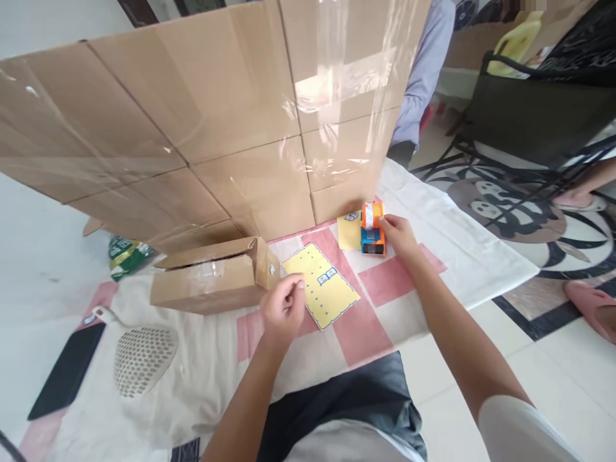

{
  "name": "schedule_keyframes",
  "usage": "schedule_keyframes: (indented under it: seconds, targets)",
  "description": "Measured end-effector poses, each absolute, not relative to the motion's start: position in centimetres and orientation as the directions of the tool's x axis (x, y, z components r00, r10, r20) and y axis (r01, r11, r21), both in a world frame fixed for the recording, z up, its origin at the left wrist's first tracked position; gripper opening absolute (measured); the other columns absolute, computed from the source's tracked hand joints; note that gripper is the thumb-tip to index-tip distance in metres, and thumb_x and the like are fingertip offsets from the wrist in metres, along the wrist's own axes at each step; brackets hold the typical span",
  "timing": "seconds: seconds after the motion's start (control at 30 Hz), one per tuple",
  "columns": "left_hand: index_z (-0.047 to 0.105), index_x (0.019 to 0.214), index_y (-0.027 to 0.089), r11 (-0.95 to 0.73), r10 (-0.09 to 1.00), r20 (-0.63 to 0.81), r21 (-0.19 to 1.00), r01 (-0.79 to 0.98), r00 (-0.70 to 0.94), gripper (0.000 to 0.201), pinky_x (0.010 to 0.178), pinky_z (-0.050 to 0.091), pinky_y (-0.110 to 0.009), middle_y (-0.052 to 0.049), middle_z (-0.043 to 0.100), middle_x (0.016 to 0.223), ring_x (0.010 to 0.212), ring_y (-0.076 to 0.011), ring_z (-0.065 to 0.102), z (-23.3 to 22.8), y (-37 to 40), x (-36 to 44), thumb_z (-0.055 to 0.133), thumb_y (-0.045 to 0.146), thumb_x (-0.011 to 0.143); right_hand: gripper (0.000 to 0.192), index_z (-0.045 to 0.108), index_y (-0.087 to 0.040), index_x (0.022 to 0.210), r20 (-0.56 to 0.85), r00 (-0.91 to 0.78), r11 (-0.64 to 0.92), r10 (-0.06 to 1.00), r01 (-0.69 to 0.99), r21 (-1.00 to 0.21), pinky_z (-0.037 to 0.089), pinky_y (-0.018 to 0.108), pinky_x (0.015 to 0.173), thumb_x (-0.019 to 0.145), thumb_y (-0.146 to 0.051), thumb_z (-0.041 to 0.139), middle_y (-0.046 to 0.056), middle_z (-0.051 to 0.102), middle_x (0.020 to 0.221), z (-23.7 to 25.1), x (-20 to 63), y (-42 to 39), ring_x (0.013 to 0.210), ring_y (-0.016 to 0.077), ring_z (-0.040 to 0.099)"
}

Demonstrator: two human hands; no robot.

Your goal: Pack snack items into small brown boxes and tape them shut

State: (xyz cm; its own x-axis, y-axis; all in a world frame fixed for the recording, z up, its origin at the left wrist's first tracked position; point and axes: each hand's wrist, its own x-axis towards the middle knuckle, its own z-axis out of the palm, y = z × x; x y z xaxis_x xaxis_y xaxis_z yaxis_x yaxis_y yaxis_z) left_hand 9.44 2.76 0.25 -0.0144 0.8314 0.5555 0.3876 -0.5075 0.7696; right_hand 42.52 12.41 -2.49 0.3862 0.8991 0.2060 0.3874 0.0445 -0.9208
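My right hand [398, 232] has its thumb and fingers closed on the side of an orange-and-blue tape dispenser [373, 239] with a white band across its top and a dark front end. It stands beside a small yellow card [348, 232], partly covering it. Curled shut, my left hand [285, 305] hovers over the near left edge of a yellow sheet [320, 289] with a wavy blue border, small dots and two blue-framed labels. Whatever its pinched fingers hold, if anything, is too small to make out.
A tall taped cardboard panel [231, 122] stands along the table's far side. Left of the sheet lies an open cardboard box [206, 282]. Farther left are a perforated fly swatter [144, 359], a black phone [67, 371] and a green packet [128, 256]. Another person's sleeve [421, 83] shows behind the panel.
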Motion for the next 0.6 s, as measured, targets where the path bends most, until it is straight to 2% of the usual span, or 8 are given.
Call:
schedule_keyframes:
  seconds: [0.1,0.17,0.23,0.33,0.43,0.6]
  targets:
    - [0.067,0.107,0.023,-0.280,0.944,0.218,0.927,0.250,0.249,0.019,0.059,0.044,-0.022,0.005,0.056,0.061,0.058,-0.0104,0.055,1.2,4.9,14.4,0.062,0.036,0.094,0.044,0.055,-0.021,0.069,0.282,0.349,0.121,0.893,0.419,-0.900,0.035,0.032,0.056,0.091,-0.058,0.053,0.000,0.050,0.061,-3.2,40.2,12.1,0.057,0.0151,0.045]
    - [0.067,0.109,0.023,-0.077,0.947,0.019,0.982,0.171,0.321,0.027,0.060,0.042,-0.023,0.006,0.053,0.059,0.059,-0.0111,0.054,1.3,6.8,17.1,0.066,0.042,0.090,0.043,0.052,-0.022,0.069,0.346,0.312,0.184,0.885,0.449,-0.874,0.036,0.032,0.060,0.093,-0.057,0.052,0.000,0.049,0.065,-3.2,39.1,11.2,0.062,0.0160,0.045]
    - [0.067,0.110,0.020,0.050,0.933,-0.088,0.992,0.115,0.348,0.037,0.055,0.039,-0.024,0.005,0.052,0.059,0.056,-0.0111,0.051,0.9,8.5,19.1,0.070,0.048,0.086,0.044,0.048,-0.022,0.068,0.403,0.255,0.248,0.879,0.476,-0.844,0.038,0.034,0.065,0.095,-0.057,0.052,0.001,0.049,0.068,-3.1,38.3,10.3,0.068,0.0180,0.047]
    - [0.070,0.104,0.016,0.131,0.915,-0.150,0.989,0.076,0.375,0.044,0.050,0.032,-0.024,0.005,0.050,0.058,0.051,-0.0094,0.043,0.0,9.7,20.5,0.072,0.054,0.082,0.042,0.047,-0.024,0.070,0.525,0.126,0.391,0.842,0.528,-0.754,0.039,0.037,0.071,0.099,-0.053,0.049,0.003,0.050,0.070,-2.8,37.8,9.6,0.074,0.0211,0.048]
    - [0.072,0.088,0.016,0.172,0.903,-0.178,0.984,0.052,0.390,0.042,0.050,0.029,-0.024,0.006,0.042,0.054,0.049,-0.0082,0.036,-0.4,9.6,20.6,0.074,0.057,0.079,0.036,0.048,-0.024,0.074,0.621,0.042,0.494,0.782,0.566,-0.660,0.039,0.038,0.071,0.103,-0.045,0.046,0.004,0.052,0.071,-2.7,37.6,9.6,0.074,0.0218,0.047]
    - [0.063,0.063,0.018,0.156,0.927,-0.162,0.987,0.043,0.338,0.047,0.053,0.029,-0.026,0.004,0.040,0.052,0.052,-0.0088,0.035,-0.5,8.9,20.4,0.072,0.060,0.081,0.040,0.046,-0.024,0.071,0.602,0.136,0.430,0.787,0.579,-0.693,0.038,0.038,0.068,0.104,-0.047,0.043,0.003,0.049,0.070,-2.8,37.6,9.6,0.071,0.0211,0.046]
